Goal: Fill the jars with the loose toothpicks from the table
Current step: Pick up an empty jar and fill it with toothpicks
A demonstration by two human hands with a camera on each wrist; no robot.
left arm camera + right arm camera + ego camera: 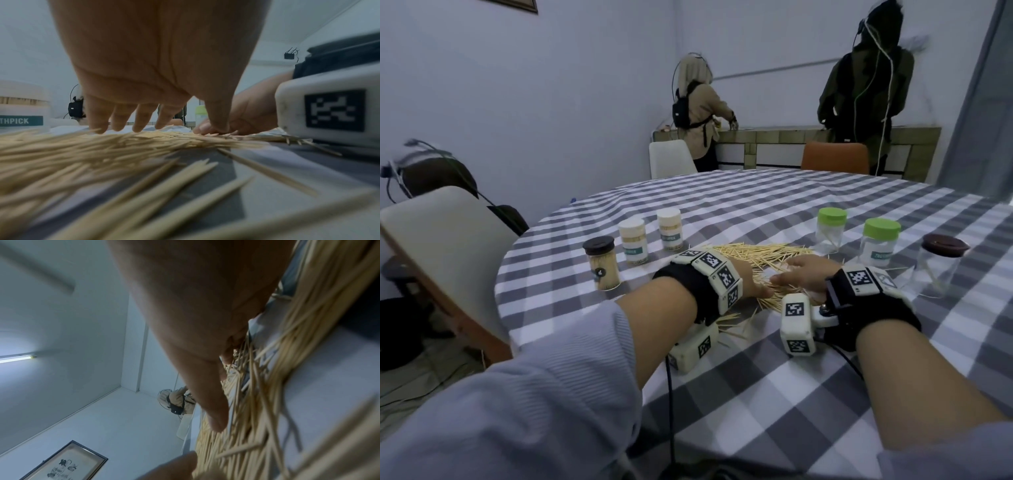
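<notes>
- A heap of loose toothpicks [756,263] is seen on the checked worktop [774,377], in the middle, between two groups of jars.
- The long axes of most toothpicks are laid roughly side to side across the worktop in the head view, fanned at slight angles; a few strays near the front edge of the heap are turned more diagonally. In the left wrist view the toothpicks [102,151] are seen streaming along the cloth towards the fingers.
- The left hand [746,274] is laid on the left part of the heap with fingers [141,120] straight and slightly spread, their tips touching the toothpicks; its grip is wide and nothing is held.
- The right hand [804,274] is laid palm down on the right part of the heap, fingers extended towards the left hand; its grip is likewise wide, with the fingers [213,415] resting along the toothpicks [267,386] and none seen pinched.
- The thumbs of both hands are brought near each other over the heap.
- To the left, a dark-lidded jar [602,265] full of toothpicks and two white labelled jars [632,245] [670,228], also filled, are stood upright.
- To the right, two green-lidded jars [830,229] [880,241] and a brown-lidded clear jar [940,265] are stood upright, each with only a few toothpicks leaning inside.
- All lids are seen in place.
</notes>
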